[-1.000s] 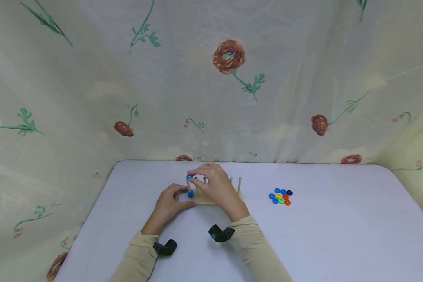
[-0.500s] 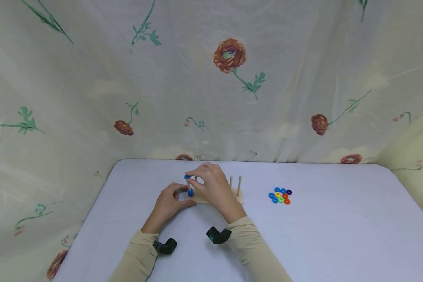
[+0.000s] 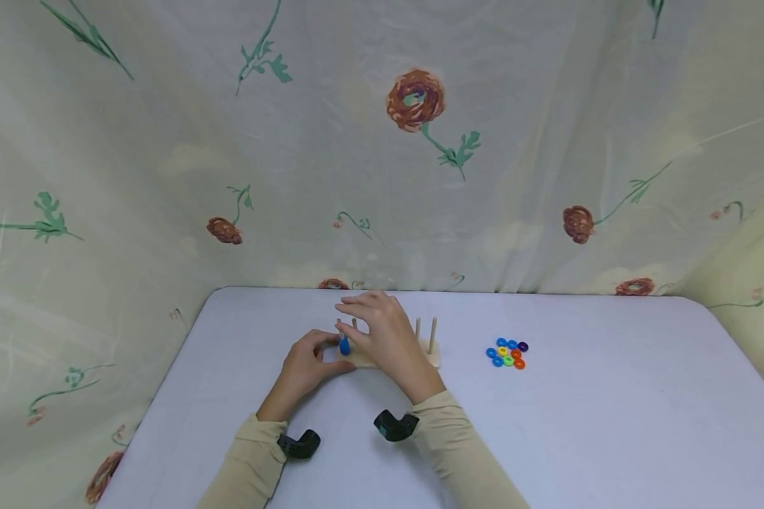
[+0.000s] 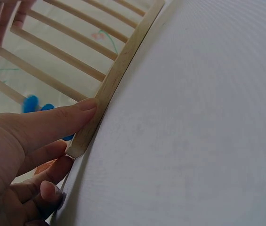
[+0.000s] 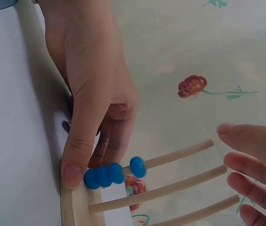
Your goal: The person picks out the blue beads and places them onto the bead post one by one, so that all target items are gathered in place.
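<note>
At the left end of a wooden peg rack [image 4: 118, 75], my left hand [image 3: 305, 367] grips the base, thumb on the near side and fingers behind. Several upright pegs [image 5: 170, 190] rise from it. On the end peg, several blue rings [image 5: 103, 176] are stacked at the bottom, and one more blue ring [image 5: 138, 167] sits partway down, apart from the stack. Close to the tip of that peg, my right hand [image 3: 388, 343] has its thumb and fingers spread apart, holding nothing. It covers the middle of the rack in the head view.
Loose rings lie grouped on the white table to the right: blue rings [image 3: 491, 353], a yellow ring [image 3: 502, 351], a green ring [image 3: 508, 361], orange rings [image 3: 519, 364] and a dark purple ring [image 3: 523, 347]. A flowered curtain [image 3: 503, 177] hangs behind the table.
My right hand moved slightly left over the end peg, then parted its fingers and let go of the blue ring, which has dropped down the peg. The left hand stays put.
</note>
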Demonstrator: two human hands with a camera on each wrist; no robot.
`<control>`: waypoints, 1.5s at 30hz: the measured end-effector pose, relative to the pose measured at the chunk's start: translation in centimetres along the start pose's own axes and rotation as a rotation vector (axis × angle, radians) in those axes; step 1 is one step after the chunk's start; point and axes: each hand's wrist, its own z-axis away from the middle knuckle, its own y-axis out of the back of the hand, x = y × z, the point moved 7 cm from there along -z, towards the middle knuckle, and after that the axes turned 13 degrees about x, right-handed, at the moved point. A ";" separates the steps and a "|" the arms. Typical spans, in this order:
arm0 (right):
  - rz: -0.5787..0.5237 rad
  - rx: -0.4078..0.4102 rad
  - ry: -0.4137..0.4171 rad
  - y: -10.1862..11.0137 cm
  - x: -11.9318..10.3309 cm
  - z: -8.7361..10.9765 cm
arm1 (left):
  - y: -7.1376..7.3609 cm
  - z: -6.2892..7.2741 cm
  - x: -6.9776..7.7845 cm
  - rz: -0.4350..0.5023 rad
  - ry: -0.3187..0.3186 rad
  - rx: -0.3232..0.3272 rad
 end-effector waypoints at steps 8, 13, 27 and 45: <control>-0.018 0.008 -0.008 0.2 0.1 -0.1 | 0.0 0.0 0.1 0.007 0.000 -0.002; -0.018 0.020 -0.008 0.3 0.3 -0.1 | -0.1 -0.1 0.1 0.009 -0.005 -0.002; -0.031 0.056 -0.048 1.9 1.2 -0.6 | -0.3 -0.2 -0.3 -0.014 0.003 0.002; 0.027 0.043 -0.218 6.7 6.1 0.2 | -0.1 0.0 -0.1 0.024 -0.012 0.004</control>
